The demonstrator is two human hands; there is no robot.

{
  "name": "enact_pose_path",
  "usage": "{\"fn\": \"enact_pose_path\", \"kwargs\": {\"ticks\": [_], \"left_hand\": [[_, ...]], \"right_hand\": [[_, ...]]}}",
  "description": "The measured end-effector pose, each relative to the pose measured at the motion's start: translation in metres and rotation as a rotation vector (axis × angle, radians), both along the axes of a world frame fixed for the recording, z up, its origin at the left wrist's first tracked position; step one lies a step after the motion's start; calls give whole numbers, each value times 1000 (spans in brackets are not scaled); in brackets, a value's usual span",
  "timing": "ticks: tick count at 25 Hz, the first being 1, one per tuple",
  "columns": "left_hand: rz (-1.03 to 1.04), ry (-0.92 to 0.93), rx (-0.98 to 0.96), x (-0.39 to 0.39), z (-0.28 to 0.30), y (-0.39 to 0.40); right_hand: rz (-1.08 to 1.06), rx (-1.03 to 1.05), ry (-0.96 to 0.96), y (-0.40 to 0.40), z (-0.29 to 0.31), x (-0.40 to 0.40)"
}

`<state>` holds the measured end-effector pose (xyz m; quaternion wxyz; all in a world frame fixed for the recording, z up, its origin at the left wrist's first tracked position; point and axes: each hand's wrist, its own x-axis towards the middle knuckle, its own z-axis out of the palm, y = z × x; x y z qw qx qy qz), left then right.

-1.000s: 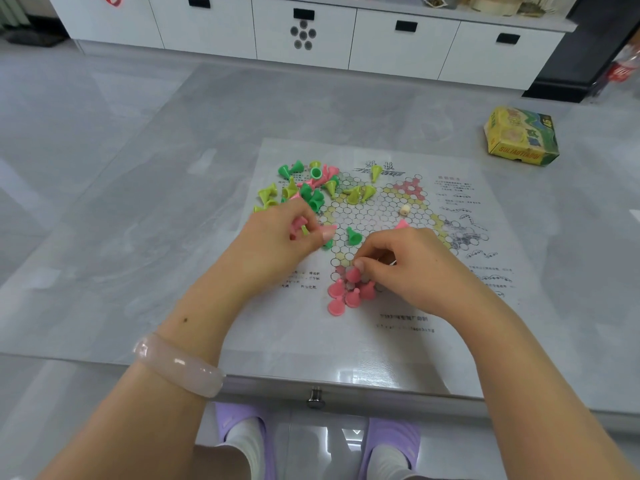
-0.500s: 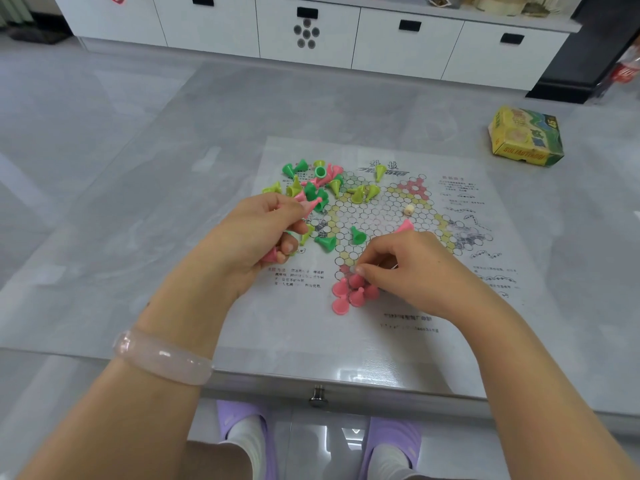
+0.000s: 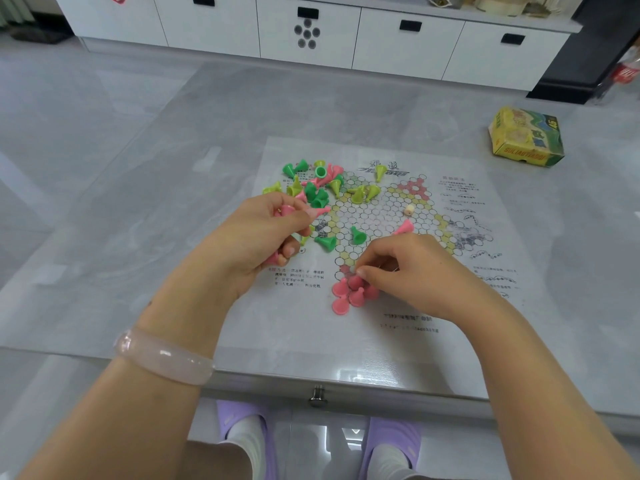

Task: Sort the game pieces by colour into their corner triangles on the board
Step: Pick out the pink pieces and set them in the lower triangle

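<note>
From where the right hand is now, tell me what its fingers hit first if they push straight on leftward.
Probably the upright pink pieces in the near corner; the right hand has its fingers already at that cluster, though actual contact is unclear.

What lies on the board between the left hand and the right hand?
In the head view, two dark green pieces lie on the board between the left hand and the right hand; nothing else lies there.

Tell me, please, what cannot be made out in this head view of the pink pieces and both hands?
- Left hand: how many pink pieces it holds; curled fingers hide them.
- Right hand: whether its grip holds a piece; its fingertips cover the spot.
- Near pink group: full count; the right hand overlaps it.
- Board print: too small to read.
</note>
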<state>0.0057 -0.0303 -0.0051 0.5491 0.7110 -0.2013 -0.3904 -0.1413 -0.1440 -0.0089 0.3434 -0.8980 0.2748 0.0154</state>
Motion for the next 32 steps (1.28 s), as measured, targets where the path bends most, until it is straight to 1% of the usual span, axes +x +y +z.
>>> {"fn": "enact_pose_path", "kwargs": {"ticks": [2,6,9,13,16,21,24,28,30,32], "left_hand": [[-47,-25,12,-1,0,1],[-179,-67,32,-7,1,1],[-227,-79,40,-10,2,1],[-231,-77,46,-10,2,1],[-219,-74,40,-10,2,1],[-249,-115,51,-12,1,-1],[-115,-114,77,-10,-2,-2],[77,15,78,-5,3,-5],[106,52,80,-5,6,-5],[96,39,75,-4,6,-5]], "right_hand": [[-20,-8,-55,0,0,0],[-120,-21,-328,3,4,6],[-120,15,-384,7,7,10],[-138,112,-443,8,10,12],[-129,154,-450,9,10,12],[-165,160,-476,10,9,13],[-183,145,-435,8,9,12],[-163,117,-267,7,6,12],[-156,159,-225,8,4,12],[-149,205,-214,9,4,13]]}}
